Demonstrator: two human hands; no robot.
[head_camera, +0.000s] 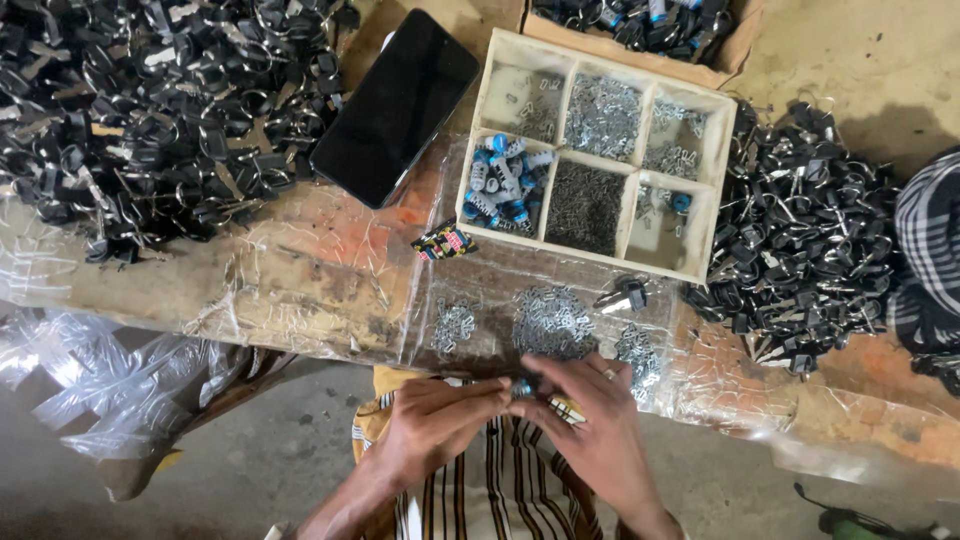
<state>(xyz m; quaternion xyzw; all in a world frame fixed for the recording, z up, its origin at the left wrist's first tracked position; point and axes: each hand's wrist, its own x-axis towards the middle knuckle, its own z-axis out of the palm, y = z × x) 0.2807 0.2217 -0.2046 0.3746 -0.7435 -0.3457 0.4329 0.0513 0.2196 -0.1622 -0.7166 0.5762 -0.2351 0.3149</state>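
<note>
Bare hands and forearms, a ringed finger, a striped garment below

Both the left hand (440, 425) and the right hand (590, 420) are bare, with no gloves, and the forearms that run down to the lower edge of the frame carry no sleeves, watch or bracelet. A pale metal ring (605, 374) sits on one finger of the right hand. Between and under the forearms shows a striped garment (500, 495): cream cloth with dark brown and black vertical stripes of uneven width, and a plain mustard-yellow band along its upper edge, nearest the table.
</note>
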